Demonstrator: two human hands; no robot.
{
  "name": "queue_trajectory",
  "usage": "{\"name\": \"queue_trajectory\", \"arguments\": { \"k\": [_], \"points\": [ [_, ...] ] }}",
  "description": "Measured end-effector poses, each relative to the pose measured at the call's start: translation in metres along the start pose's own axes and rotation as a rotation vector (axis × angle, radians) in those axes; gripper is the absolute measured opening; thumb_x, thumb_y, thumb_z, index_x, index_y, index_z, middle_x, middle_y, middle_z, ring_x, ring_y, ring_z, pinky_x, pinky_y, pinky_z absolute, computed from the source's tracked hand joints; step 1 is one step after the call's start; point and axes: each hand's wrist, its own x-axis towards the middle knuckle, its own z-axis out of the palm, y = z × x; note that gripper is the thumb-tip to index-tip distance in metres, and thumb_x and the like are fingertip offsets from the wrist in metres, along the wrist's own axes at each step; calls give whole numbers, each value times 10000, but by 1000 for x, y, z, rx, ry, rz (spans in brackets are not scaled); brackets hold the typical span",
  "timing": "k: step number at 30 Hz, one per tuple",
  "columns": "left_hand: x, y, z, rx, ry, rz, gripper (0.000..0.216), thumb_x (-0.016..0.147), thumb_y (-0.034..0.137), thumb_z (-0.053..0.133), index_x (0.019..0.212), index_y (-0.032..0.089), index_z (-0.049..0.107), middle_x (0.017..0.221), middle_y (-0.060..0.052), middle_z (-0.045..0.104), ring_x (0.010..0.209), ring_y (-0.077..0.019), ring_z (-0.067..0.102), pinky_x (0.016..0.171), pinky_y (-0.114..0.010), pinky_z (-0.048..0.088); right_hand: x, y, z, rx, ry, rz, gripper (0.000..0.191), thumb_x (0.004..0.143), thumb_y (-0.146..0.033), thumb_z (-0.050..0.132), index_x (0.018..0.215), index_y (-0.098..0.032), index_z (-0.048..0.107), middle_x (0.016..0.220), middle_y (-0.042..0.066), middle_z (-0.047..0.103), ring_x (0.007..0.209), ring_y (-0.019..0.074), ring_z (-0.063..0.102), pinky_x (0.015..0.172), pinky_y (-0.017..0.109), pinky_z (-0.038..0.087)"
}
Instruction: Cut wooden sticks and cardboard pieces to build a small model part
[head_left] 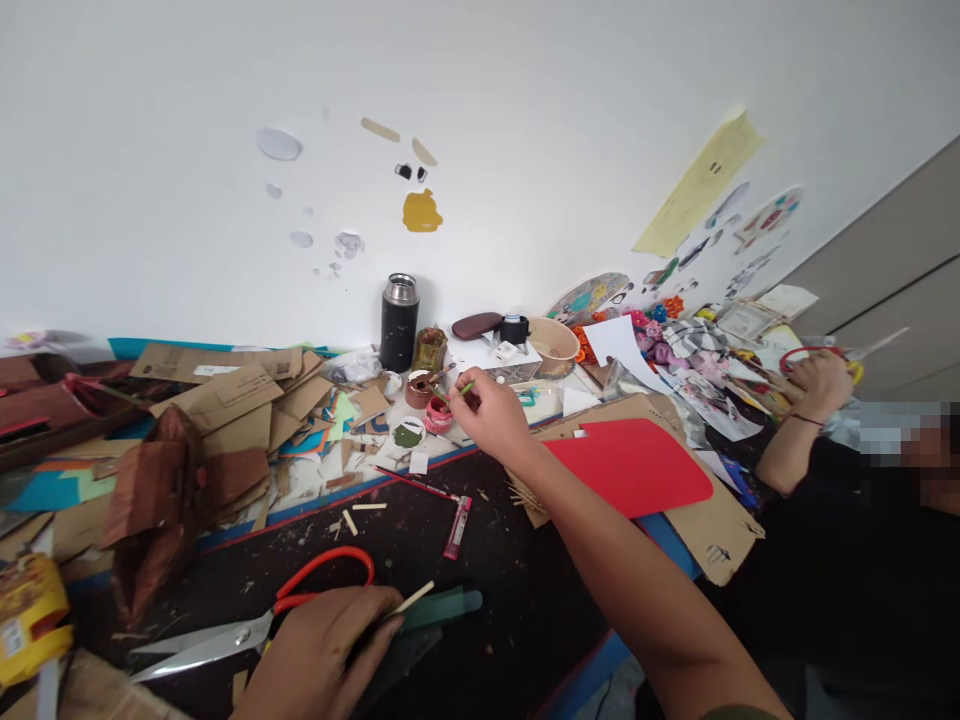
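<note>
My right hand (491, 415) pinches a thin green paintbrush (466, 388) just above the paint pots; its tip is hard to make out. Beneath it stand a pink-red paint jar (439, 414) and a brown paint pot (418, 393). A shallow lid of green paint (407, 433) lies to the left. Low in the view, my left hand (326, 650) is closed on a short pale wooden stick (415, 597), which pokes out past the fingers. Beside that hand lie large red-handled scissors (247, 632), blades spread to the left. A translucent green strip (442, 608) lies beyond the fingers.
Cardboard scraps (225, 395) and a brown folded piece (154, 500) crowd the left. A black flask (400, 325) stands by the wall. Red sheet (630, 465) lies on cardboard at right. Another person's hand (821, 385) holds red-handled scissors (814, 355) at far right.
</note>
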Motion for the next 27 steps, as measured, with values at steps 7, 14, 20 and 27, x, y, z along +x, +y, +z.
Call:
{"name": "queue_trajectory", "arguments": {
  "k": [7, 14, 20, 27],
  "points": [
    [0, 1, -1, 7, 5, 3, 322, 1098, 399, 449, 973, 264, 713, 804, 21, 805, 665, -138, 781, 606, -185, 588, 0, 0, -2, -50, 6, -31, 208, 1040, -337, 515, 1053, -220, 687, 776, 22, 743, 676, 202, 651, 653, 295, 387],
    [-1, 0, 0, -3, -2, -6, 298, 1083, 381, 473, 966, 263, 720, 811, 9, 807, 677, -145, 783, 618, -185, 588, -2, 2, -5, -31, 9, -67, 253, 1076, -304, 500, 1112, -223, 737, 1003, 60, 813, 908, 222, 736, 818, 292, 468],
    [-1, -1, 0, -2, -9, -1, 302, 1091, 381, 461, 972, 266, 714, 813, 19, 804, 685, -140, 784, 617, -188, 583, -4, 3, -8, -17, 45, -59, 300, 1102, -374, 468, 1067, -208, 715, 827, 47, 764, 789, 216, 704, 755, 286, 447],
    [-1, -1, 0, 8, -9, 10, 309, 1092, 376, 452, 971, 265, 714, 814, 18, 808, 682, -144, 784, 600, -196, 577, -7, 6, -8, 14, 53, -35, 302, 1100, -394, 458, 1035, -210, 689, 790, 39, 744, 749, 208, 689, 721, 282, 440]
  ]
}}
